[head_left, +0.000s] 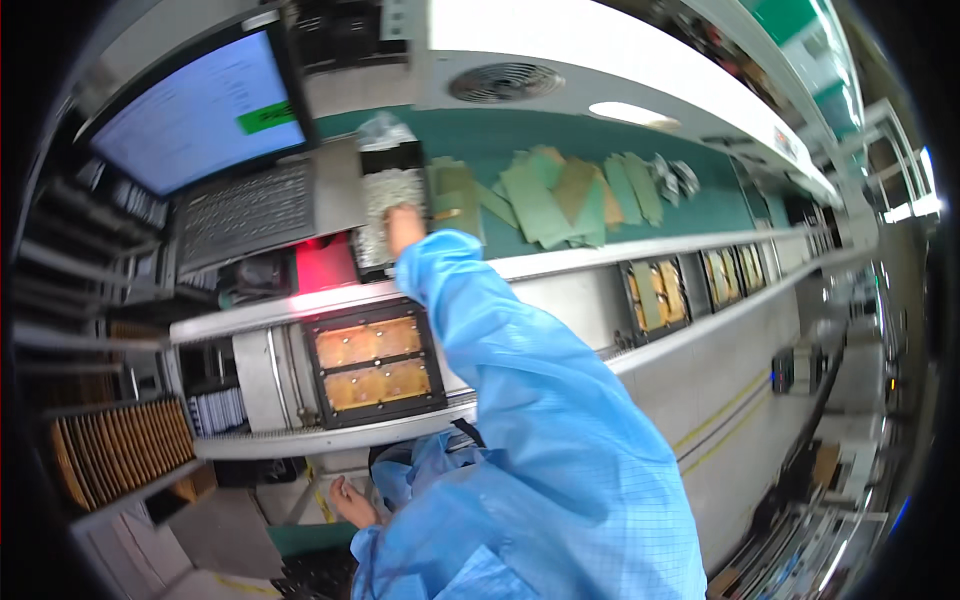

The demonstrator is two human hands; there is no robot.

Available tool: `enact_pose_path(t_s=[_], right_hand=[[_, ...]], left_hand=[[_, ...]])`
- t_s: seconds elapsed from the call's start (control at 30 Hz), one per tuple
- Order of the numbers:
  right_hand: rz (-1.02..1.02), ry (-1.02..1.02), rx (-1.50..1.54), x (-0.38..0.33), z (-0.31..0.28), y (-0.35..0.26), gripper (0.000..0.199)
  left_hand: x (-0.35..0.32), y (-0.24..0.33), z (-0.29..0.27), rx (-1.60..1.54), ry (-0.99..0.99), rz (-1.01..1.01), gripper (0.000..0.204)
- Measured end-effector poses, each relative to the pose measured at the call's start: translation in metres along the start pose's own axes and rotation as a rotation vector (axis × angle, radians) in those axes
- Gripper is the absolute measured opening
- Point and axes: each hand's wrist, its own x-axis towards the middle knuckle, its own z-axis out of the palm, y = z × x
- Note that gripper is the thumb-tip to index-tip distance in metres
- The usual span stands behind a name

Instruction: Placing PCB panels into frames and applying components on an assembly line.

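My right arm, in a blue sleeve, stretches forward over the rail to a black bin (415, 160) full of small pale parts (385, 190). My right hand (404, 226) is down in the bin at these parts; its fingertips are hidden among them. Low in the picture, close to my body, my left hand (353, 503) hangs free with its fingers apart and nothing in it. Between the two hands a black fixture (438, 388) lies on the conveyor, holding two orange-brown panels (368, 343) side by side. Neither hand touches this fixture.
Left of the bin stand a monitor (200, 110) and a keyboard (248, 215). Green sheets (540, 205) lie loosely piled on the teal bench, right of the bin. Further fixtures (657, 296) sit along the conveyor. A rack of brown boards (122, 450) stands at lower left.
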Motion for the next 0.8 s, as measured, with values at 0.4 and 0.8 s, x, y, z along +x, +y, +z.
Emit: enact_pose_path(t_s=[0.4,0.8], right_hand=[[0.329,0.341,0.697,-0.034,-0.031,-0.037,0.017],[0.886,-0.916,1.428,-0.207,-0.046,-0.016,0.022]], left_hand=[[0.120,-0.142,-0.047,0.068,-0.333,0.136,0.033],[0.024,0.023,0.021,-0.025,-0.124,-0.046,0.029]])
